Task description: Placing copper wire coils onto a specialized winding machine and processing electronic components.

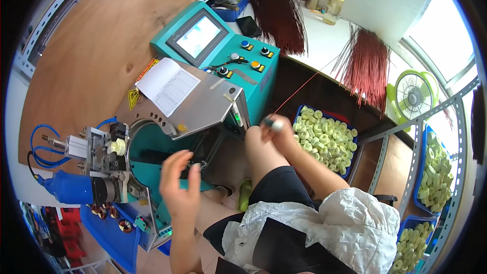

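Note:
My right hand (279, 131) is closed on one end of a thin red wire (303, 87), above my knee. The wire runs up and away to the hanging bundle of red wires (366, 66) on the white ledge. Something dark and pale wraps a finger of that hand; blur hides its kind. My left hand (180, 185) is raised with fingers apart and nothing in it, just right of the winding machine's round opening (152, 139). A pale yellow ring core (117, 146) sits in the machine's clamp, to the left of this hand.
A blue crate of pale yellow cores (324, 142) stands right of my knee. The teal control box (264, 78) with screen and knobs rises ahead. A blue tray (114, 233) with wound coils lies lower left. A green fan (413, 94) and metal rack (395, 127) stand right.

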`<action>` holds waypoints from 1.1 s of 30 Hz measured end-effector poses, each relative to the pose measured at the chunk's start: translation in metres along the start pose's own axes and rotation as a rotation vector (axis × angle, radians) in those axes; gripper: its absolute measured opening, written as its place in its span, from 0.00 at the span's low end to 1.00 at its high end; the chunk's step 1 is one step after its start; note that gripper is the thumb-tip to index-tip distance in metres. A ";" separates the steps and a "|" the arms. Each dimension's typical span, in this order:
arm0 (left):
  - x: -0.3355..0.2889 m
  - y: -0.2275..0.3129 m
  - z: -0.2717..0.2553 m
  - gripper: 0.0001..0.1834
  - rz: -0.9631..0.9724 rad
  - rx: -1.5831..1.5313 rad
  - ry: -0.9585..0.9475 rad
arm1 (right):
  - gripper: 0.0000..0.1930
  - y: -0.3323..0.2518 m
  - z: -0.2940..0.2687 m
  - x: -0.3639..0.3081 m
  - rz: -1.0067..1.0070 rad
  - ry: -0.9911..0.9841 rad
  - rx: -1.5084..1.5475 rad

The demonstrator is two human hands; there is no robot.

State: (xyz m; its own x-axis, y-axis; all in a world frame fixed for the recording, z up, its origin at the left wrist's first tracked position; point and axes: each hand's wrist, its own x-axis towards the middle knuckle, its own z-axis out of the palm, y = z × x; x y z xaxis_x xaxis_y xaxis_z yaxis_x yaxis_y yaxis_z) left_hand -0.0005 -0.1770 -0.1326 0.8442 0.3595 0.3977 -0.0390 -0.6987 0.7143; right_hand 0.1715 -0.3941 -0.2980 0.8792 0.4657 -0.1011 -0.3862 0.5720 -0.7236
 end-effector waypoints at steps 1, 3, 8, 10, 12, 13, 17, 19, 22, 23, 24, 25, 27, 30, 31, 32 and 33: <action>0.001 0.001 0.006 0.16 -0.061 -0.015 -0.108 | 0.09 0.006 0.028 -0.014 0.047 -0.048 -0.208; -0.003 -0.005 0.014 0.16 -0.075 -0.021 -0.172 | 0.09 0.030 0.079 -0.038 0.152 -0.192 -0.391; 0.000 -0.013 -0.008 0.07 -0.082 0.057 -0.120 | 0.08 0.052 0.148 -0.028 -0.306 -0.619 -0.772; 0.009 -0.011 -0.029 0.05 -0.130 0.013 -0.078 | 0.07 0.027 0.180 -0.018 -0.367 -0.731 -0.997; 0.019 -0.009 -0.062 0.05 -0.078 0.094 -0.016 | 0.08 0.012 0.211 0.005 -0.496 -0.891 -1.097; 0.025 -0.007 -0.080 0.05 -0.063 0.125 0.022 | 0.11 -0.006 0.232 0.014 -0.464 -0.905 -1.114; 0.048 -0.006 -0.136 0.05 -0.001 0.140 0.129 | 0.22 -0.028 0.315 0.036 -0.416 -0.847 -0.463; 0.061 -0.003 -0.147 0.06 -0.105 0.150 0.108 | 0.12 -0.047 0.352 0.041 -0.478 -0.806 -0.465; 0.072 -0.016 -0.153 0.04 -0.167 -0.009 0.106 | 0.08 -0.048 0.373 0.054 -0.521 -0.826 -0.509; 0.072 -0.019 -0.153 0.04 -0.168 -0.001 0.114 | 0.07 -0.046 0.376 0.056 -0.523 -0.808 -0.540; 0.073 -0.022 -0.150 0.04 -0.159 -0.020 0.116 | 0.05 -0.045 0.376 0.059 -0.524 -0.787 -0.578; 0.073 -0.025 -0.148 0.04 -0.149 -0.039 0.117 | 0.05 -0.046 0.376 0.060 -0.525 -0.793 -0.577; 0.075 -0.024 -0.146 0.04 -0.145 -0.047 0.123 | 0.05 -0.047 0.375 0.062 -0.511 -0.775 -0.578; 0.077 -0.019 -0.146 0.05 -0.193 0.032 0.101 | 0.04 -0.047 0.373 0.062 -0.535 -0.781 -0.603; 0.076 -0.021 -0.145 0.05 -0.177 0.023 0.110 | 0.04 -0.050 0.372 0.061 -0.538 -0.797 -0.637; 0.074 -0.024 -0.143 0.05 -0.160 0.014 0.120 | 0.04 -0.050 0.371 0.058 -0.541 -0.797 -0.639; 0.071 -0.026 -0.143 0.05 -0.156 0.011 0.120 | 0.04 -0.048 0.371 0.053 -0.555 -0.819 -0.635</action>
State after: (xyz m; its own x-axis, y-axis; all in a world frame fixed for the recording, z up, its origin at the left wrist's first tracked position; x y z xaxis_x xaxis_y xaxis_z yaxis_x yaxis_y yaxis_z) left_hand -0.0159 -0.0450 -0.0409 0.7700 0.5342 0.3490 0.0937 -0.6357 0.7662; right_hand 0.1337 -0.1466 -0.0155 0.3519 0.6863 0.6365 0.4049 0.5015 -0.7646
